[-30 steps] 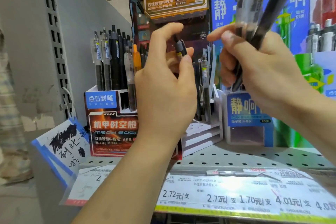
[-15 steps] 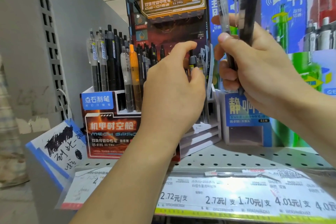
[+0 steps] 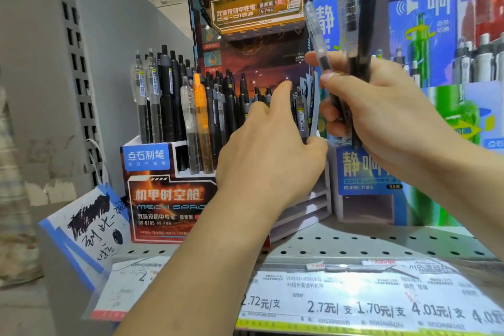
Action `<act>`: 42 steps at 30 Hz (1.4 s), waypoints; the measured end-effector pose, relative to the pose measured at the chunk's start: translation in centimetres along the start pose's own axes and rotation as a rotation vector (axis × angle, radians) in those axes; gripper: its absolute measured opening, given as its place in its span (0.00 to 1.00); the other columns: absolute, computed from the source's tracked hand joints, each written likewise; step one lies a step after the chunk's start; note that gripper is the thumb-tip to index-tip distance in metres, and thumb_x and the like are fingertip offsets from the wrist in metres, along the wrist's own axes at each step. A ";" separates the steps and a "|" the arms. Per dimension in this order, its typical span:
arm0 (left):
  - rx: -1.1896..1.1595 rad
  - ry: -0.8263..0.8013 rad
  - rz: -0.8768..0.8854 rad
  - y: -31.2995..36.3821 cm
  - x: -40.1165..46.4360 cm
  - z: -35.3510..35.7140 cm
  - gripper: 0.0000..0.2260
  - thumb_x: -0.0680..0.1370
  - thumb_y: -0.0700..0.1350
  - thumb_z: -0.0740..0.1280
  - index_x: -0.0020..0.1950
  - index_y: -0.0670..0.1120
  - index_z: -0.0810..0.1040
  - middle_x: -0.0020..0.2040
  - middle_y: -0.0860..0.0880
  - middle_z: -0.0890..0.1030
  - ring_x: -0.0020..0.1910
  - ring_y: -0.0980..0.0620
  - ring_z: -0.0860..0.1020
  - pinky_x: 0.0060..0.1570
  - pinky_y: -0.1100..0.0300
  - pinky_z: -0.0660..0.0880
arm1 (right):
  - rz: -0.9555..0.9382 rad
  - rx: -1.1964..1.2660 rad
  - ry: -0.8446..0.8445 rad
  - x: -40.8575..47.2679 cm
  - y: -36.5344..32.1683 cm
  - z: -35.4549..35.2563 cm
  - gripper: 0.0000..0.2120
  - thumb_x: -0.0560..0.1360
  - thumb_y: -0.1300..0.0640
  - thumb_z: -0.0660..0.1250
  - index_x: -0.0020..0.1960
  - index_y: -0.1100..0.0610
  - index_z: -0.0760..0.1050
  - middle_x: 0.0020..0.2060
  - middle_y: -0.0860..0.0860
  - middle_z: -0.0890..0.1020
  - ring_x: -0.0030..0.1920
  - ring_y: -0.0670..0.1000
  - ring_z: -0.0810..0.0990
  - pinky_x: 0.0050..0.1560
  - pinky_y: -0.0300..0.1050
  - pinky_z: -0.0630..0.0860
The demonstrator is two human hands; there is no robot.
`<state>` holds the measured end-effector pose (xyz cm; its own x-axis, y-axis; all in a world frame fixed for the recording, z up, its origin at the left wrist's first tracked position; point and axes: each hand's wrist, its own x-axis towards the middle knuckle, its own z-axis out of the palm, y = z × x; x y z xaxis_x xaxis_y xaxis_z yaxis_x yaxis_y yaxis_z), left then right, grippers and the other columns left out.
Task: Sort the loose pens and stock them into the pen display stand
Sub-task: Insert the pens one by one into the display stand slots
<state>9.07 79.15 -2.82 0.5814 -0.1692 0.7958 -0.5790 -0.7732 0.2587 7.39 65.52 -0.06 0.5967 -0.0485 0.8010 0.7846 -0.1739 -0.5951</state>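
Observation:
The pen display stand, a red-and-black printed box, sits on the shelf with several black and clear pens and one orange pen standing upright in it. My left hand is in front of the stand's right side. Its index finger is stretched upward and its thumb lies beside a dark pen with a barcode label that stands in the stand. My right hand grips a bundle of loose pens, clear and black ones, pointing up, just right of the stand.
A blue pen display box stands right of the stand, with more stock behind it. Both rest on a perforated metal shelf with price labels along its front edge. A handwritten card leans at the left, beside a grey wall panel.
My left hand moved down with the pen it pinched; that pen now stands in the stand and the index finger has straightened off it. The bundle in my right hand has turned more upright.

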 end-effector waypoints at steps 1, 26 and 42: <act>-0.028 0.022 -0.003 0.1 0.0 0.0 0.35 0.76 0.58 0.63 0.79 0.61 0.49 0.68 0.51 0.70 0.57 0.46 0.76 0.46 0.50 0.72 | -0.001 -0.014 -0.002 0.0 0.1 0.0 0.12 0.83 0.61 0.60 0.57 0.49 0.80 0.31 0.45 0.71 0.31 0.47 0.72 0.29 0.40 0.69; -0.825 0.634 0.188 -0.3 -2.2 -1.6 0.19 0.80 0.38 0.65 0.70 0.47 0.66 0.52 0.49 0.83 0.50 0.52 0.83 0.46 0.56 0.81 | -0.186 -0.318 -0.313 -1.3 -0.4 0.5 0.10 0.83 0.50 0.62 0.55 0.47 0.82 0.30 0.45 0.76 0.28 0.46 0.75 0.29 0.42 0.72; -0.421 0.571 0.130 -0.9 -2.0 -1.0 0.17 0.77 0.39 0.69 0.62 0.54 0.70 0.47 0.58 0.82 0.45 0.60 0.81 0.44 0.69 0.76 | -0.172 -0.056 -0.087 -0.5 -1.4 -0.2 0.13 0.81 0.51 0.60 0.43 0.35 0.75 0.28 0.37 0.73 0.26 0.38 0.70 0.32 0.30 0.64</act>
<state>7.90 80.79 -4.10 0.1700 0.1912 0.9667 -0.8613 -0.4478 0.2401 5.92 65.57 0.36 0.4686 0.0714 0.8805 0.8672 -0.2271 -0.4431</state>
